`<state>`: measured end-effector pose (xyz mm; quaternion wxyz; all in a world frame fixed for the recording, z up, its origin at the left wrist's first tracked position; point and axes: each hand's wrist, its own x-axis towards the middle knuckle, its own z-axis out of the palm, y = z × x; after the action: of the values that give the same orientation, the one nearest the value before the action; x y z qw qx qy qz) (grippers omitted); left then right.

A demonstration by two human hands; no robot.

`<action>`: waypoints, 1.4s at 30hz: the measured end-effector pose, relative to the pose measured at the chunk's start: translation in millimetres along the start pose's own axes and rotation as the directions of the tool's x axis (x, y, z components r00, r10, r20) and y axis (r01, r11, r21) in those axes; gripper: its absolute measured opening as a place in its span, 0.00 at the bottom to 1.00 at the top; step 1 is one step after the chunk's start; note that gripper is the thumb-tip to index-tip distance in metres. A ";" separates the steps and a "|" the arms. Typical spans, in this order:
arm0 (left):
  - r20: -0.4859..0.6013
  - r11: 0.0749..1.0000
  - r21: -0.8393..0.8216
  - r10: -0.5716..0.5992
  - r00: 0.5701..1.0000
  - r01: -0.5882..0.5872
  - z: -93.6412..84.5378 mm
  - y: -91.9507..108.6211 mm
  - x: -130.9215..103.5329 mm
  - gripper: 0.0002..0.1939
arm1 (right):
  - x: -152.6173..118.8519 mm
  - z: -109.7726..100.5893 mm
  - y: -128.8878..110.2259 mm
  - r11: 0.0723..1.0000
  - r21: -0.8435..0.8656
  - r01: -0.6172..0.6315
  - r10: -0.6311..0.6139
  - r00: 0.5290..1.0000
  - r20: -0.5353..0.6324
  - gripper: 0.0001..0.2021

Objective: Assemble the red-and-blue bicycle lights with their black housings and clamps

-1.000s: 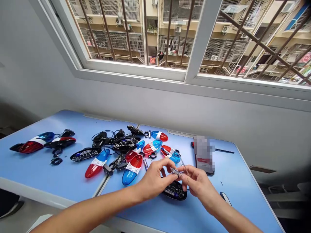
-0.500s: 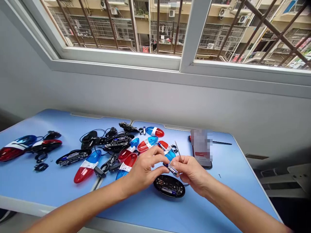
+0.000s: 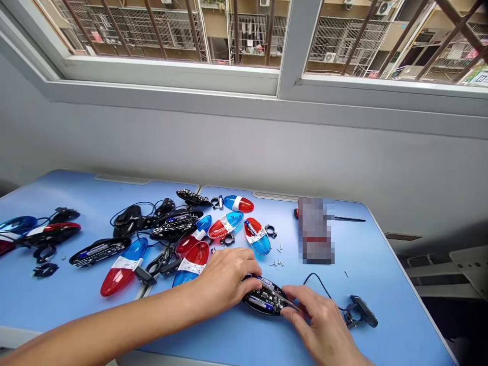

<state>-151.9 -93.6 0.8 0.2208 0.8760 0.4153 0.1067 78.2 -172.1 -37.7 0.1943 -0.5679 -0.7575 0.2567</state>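
A black oval light base (image 3: 276, 310) lies open side up on the table, with circuitry and two AA batteries inside. My left hand (image 3: 229, 277) pinches its left end, the thumb over the end of the upper AA battery (image 3: 267, 283). The lower AA battery (image 3: 261, 305) sits in the near slot. At the right end, my right hand (image 3: 324, 317) is closed on a thin pointed metal tool (image 3: 285, 301), with fingers also against the base. The tool reaches across the base toward the upper battery. A cable joins a black clamp-mounted piece (image 3: 362, 311) on the right.
Red-and-blue light covers (image 3: 225, 224), black bases (image 3: 177, 223) and clamps crowd the left and middle. Small screws (image 3: 280, 263) lie beyond my hands. A blurred flat object (image 3: 316, 234) and a screwdriver (image 3: 348, 219) are at back right, before the wall and window.
The upper battery, held between both hands above the table before, now lies in the base. Both hands have lowered onto the base, and the metal tool has swung from upright to nearly flat.
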 end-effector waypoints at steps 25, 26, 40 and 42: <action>0.035 0.940 -0.318 -0.120 0.992 0.125 15.0 -15.5 -3.3 0.05 | 0.8 18.5 12.7 0.972 0.058 0.228 -0.221 0.969 -0.107 0.06; 0.010 0.934 -0.336 -0.124 0.992 0.120 17.0 -16.2 -5.7 0.05 | 0.8 18.4 11.8 0.973 0.057 0.225 -0.218 0.970 -0.110 0.06; -0.002 0.970 -0.216 -0.114 0.993 0.111 5.0 -8.2 -20.5 0.04 | -0.1 19.6 2.3 0.976 0.103 0.192 -0.185 0.980 -0.071 0.07; -0.001 0.973 -0.207 -0.108 0.994 0.106 4.4 -6.5 -23.2 0.03 | -0.5 20.9 2.2 0.977 0.105 0.186 -0.178 0.981 -0.077 0.08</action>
<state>-169.4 -109.3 -6.2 0.3135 0.8240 0.4499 0.1425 67.7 -175.5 -55.5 0.2736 -0.4927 -0.7840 0.2605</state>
